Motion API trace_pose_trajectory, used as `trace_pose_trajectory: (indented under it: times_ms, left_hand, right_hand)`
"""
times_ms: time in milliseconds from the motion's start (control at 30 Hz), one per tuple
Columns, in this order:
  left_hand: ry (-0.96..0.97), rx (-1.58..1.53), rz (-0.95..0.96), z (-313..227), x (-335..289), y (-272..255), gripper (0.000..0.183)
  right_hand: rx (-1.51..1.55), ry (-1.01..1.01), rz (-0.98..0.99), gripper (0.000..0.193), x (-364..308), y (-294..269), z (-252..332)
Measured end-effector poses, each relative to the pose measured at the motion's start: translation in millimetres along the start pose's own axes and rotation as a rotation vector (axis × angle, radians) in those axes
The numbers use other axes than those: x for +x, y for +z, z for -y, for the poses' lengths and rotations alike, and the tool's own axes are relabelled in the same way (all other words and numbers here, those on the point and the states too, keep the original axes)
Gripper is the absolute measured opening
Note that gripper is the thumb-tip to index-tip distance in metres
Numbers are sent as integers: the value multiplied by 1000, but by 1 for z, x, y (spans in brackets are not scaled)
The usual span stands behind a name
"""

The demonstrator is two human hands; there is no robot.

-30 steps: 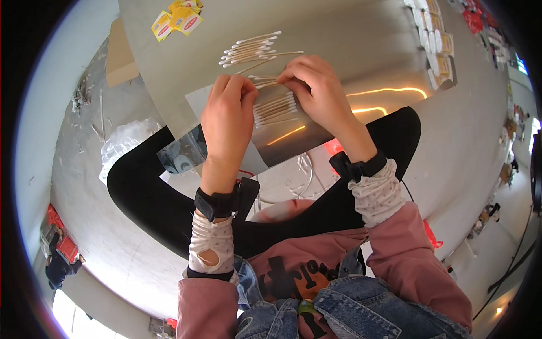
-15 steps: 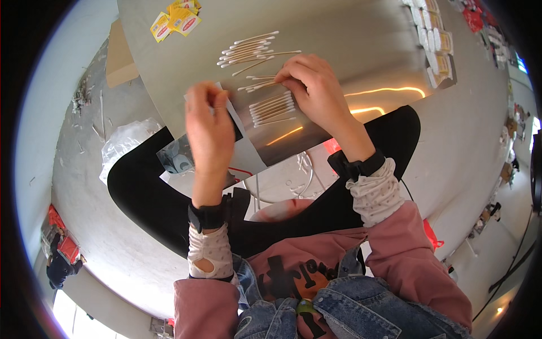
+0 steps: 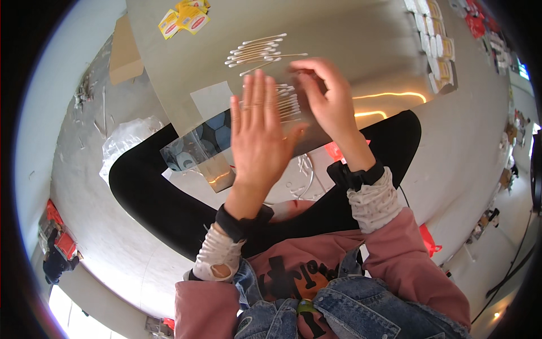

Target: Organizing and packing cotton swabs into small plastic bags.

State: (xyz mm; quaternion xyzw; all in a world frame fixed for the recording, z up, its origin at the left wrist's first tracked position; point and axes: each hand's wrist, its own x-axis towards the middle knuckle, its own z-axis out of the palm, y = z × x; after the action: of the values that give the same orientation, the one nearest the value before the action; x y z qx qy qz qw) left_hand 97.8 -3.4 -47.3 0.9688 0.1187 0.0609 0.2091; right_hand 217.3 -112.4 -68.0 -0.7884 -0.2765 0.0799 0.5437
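My left hand (image 3: 259,133) is flat, fingers stretched, over the left end of the nearer row of cotton swabs (image 3: 288,104). Only the white right tips of that row show beside it. To its right, my right hand (image 3: 327,96) is held with curved fingers, thumb and forefinger apart and slightly blurred, nothing visible between them. Beyond both hands lies a looser pile of cotton swabs (image 3: 254,50), with one swab (image 3: 259,66) slanting apart from it. A white rectangular card (image 3: 212,98) rests left of my left hand.
Yellow-and-white packets (image 3: 185,20) lie at the far left of the metal table (image 3: 350,34). Stacked white packs (image 3: 437,48) line its right edge. A sheet with blue-grey hexagons (image 3: 212,135) covers the near-left edge. A black curved support (image 3: 152,198) wraps around the near side.
My left hand has moved right and flattened out over the nearer swabs, uncovering the white card. My right hand has shifted slightly right, away from the swabs, and its fingers have parted.
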Motion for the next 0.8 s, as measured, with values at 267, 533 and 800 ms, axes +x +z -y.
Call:
trace_pose_trajectory:
  times_ms: [267, 533, 800]
  left_hand:
    - [4, 190, -66, -7, 20, 41, 105]
    - [-91, 77, -30, -28, 0, 39, 86]
    - [-508, -1155, -568, 12, -3, 17, 55]
  right_hand:
    - [56, 200, -150, 16, -29, -19, 2]
    - [232, 189, -270, 21, -43, 3, -2]
    - [490, 193, -316, 46, -45, 32, 16]
